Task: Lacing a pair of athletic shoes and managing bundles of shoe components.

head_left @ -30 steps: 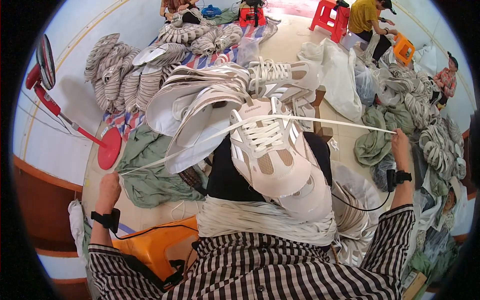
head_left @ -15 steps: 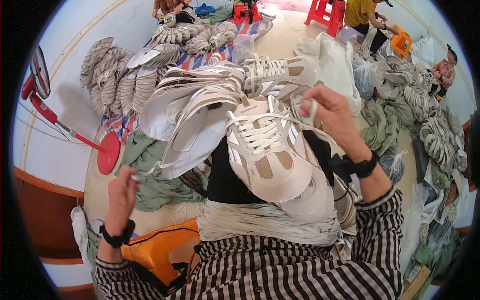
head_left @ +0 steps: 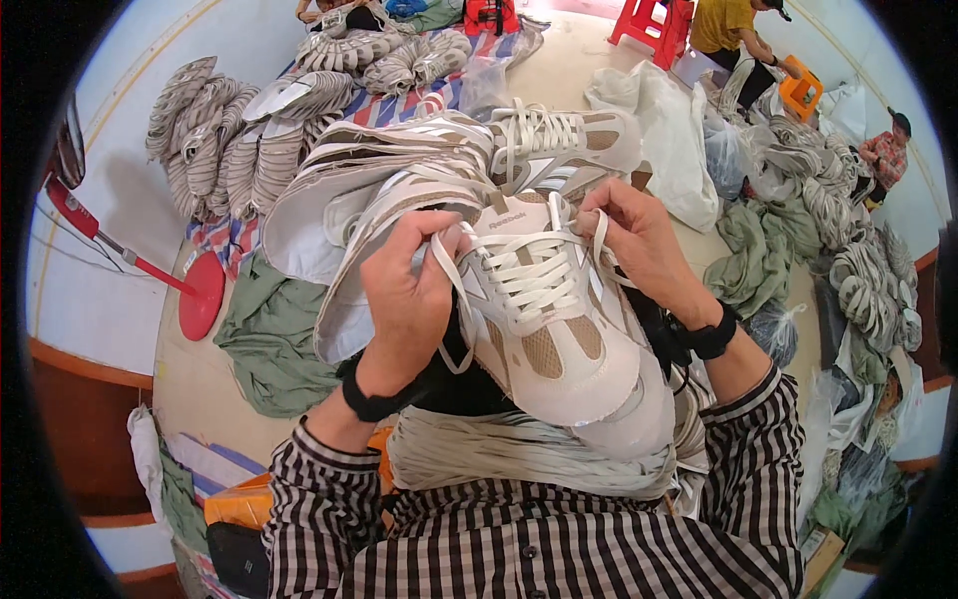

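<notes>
1. Resting over lap [head_left: 479, 387], toe toward body, between hands: upper [head_left: 569, 351], atop 2nd upper [head_left: 641, 424].
2. Done, judging by looks: lace [head_left: 537, 298] run back & forth in several rows, approx. full length of front, up to tongue [head_left: 523, 208].
3. Not done: untied at top, w/ no knot or bow visible. Can't tell if topmost holes are threaded, b/c of fingers.
4. Pinching one side of lace w/ L hand [head_left: 411, 288], thumb & index together, other fingers curled in, w/ loose loop hanging beside upper.
5. Pinching other side w/ R hand [head_left: 644, 245], also nearly closed, thumb to index, w/ small loop bowed out below fingertips.
6. Laced too: rear upper [head_left: 589, 140], just behind tongue. Can't tell if tied.
7. Piled just L of that: stack [head_left: 384, 155] of more uppers, linings showing; lacing mostly hidden.
8. Laid across lap, nearest body: bundle [head_left: 529, 449] of pale strands, prob. spare laces, apparently unused.
</notes>
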Demonstrator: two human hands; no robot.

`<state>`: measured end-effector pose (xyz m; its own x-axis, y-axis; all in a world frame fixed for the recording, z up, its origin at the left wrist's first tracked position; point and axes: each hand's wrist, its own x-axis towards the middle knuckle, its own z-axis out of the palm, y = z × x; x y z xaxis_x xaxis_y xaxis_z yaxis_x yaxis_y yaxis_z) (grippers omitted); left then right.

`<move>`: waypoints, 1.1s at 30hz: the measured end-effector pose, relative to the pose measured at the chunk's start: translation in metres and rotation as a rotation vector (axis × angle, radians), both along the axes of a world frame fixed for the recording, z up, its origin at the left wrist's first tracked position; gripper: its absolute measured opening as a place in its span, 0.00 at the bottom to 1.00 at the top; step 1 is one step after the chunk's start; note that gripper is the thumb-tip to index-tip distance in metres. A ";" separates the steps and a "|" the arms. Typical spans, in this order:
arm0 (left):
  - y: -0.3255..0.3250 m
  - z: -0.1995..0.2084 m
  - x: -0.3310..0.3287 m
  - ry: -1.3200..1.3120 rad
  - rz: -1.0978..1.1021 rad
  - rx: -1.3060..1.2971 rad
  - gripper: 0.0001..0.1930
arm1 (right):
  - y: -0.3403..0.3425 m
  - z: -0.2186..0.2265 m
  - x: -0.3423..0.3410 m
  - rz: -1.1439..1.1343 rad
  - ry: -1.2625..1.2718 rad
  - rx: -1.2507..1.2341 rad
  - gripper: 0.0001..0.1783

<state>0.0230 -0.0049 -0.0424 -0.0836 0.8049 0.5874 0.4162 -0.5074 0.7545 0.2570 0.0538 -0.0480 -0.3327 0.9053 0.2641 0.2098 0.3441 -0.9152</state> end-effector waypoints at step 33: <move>-0.004 -0.017 -0.015 0.080 -0.140 -0.192 0.02 | 0.006 0.033 -0.010 0.144 -0.364 0.174 0.03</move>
<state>0.0085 -0.0084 -0.0590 0.0775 0.9030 0.4226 0.4139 -0.4147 0.8103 0.2470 0.0594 -0.0150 -0.5521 0.7950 0.2513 0.4466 0.5365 -0.7160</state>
